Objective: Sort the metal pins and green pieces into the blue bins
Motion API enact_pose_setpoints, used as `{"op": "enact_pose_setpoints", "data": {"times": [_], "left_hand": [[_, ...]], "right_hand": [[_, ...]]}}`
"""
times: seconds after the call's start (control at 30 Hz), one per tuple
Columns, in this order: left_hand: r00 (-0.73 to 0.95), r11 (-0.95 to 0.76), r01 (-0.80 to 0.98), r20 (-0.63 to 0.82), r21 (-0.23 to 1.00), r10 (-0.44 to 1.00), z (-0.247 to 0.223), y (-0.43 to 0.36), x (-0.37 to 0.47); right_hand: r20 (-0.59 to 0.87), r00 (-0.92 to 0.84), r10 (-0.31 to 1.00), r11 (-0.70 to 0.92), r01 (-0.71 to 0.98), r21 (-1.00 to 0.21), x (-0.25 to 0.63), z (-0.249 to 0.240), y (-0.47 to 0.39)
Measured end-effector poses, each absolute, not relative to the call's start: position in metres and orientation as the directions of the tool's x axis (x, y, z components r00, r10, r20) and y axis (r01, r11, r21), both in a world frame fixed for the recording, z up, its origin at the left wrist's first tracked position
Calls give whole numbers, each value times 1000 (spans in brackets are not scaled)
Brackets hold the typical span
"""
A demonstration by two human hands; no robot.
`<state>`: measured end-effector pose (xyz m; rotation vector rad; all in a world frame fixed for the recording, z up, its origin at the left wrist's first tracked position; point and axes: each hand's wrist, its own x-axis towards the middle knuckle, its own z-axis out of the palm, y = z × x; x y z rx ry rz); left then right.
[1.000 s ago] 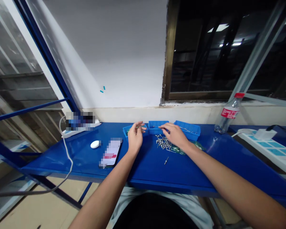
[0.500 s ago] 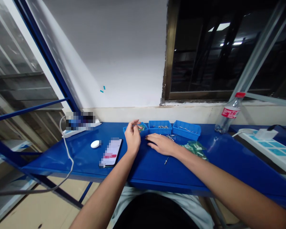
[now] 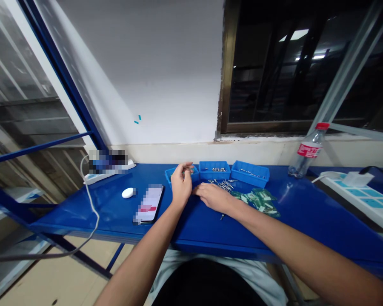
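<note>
My left hand (image 3: 182,180) is raised on its edge in front of the left blue bin (image 3: 169,173), its fingers curled; what they hold, if anything, is hidden. Palm down on the blue table, my right hand (image 3: 209,194) lies close beside it, its fingertips bent and hidden. Behind it is a pile of metal rivets (image 3: 225,184). Green packets (image 3: 260,200) lie by my right forearm. The middle blue bin (image 3: 214,174) contains small metal parts, and the right blue bin (image 3: 250,178) holds a few thin metal pieces. A single rivet (image 3: 222,216) lies below my right wrist.
A phone (image 3: 150,203) and a white oval object (image 3: 127,193) lie on the blue table (image 3: 108,212) at left. Behind them is a power strip (image 3: 110,171). A plastic bottle (image 3: 307,151) and another power strip (image 3: 364,197) are at right.
My left hand has moved slightly right, and my right hand has shifted left and a little nearer to me. The two are closer together. More of the rivet pile and green packets shows.
</note>
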<state>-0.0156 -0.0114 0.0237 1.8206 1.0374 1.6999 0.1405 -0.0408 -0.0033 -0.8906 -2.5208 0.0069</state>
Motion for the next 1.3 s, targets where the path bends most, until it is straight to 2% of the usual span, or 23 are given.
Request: {"op": "enact_pose_setpoints", "data": {"times": [0.1, 0.27, 0.4, 0.53, 0.77, 1.07, 1.17, 1.3], "left_hand": [[44, -641, 247, 653, 726, 756, 22, -11, -15], [255, -649, 293, 597, 702, 761, 14, -7, -10], [400, -595, 293, 469, 748, 787, 11, -9, -6], [509, -545, 265, 365, 796, 780, 9, -9, -5], [560, -365, 52, 275, 930, 782, 8, -6, -2], [463, -406, 148, 299, 902, 834, 15, -10, -7], [440, -409, 175, 300, 896, 846, 14, -9, -8], [465, -482, 282, 322, 829, 825, 10, -6, -9]], "right_hand": [[492, -616, 615, 765, 617, -185, 153, 0, -42], [655, -415, 631, 742, 569, -354, 177, 6, -40], [682, -258, 684, 677, 572, -463, 188, 6, -37], [679, -138, 721, 645, 492, -585, 187, 7, -38], [724, -108, 681, 657, 527, -540, 185, 17, -45], [710, -301, 637, 721, 558, -411, 178, 20, -52], [707, -288, 646, 713, 558, -424, 179, 18, -50], [692, -226, 686, 670, 568, -478, 182, 13, -45]]}}
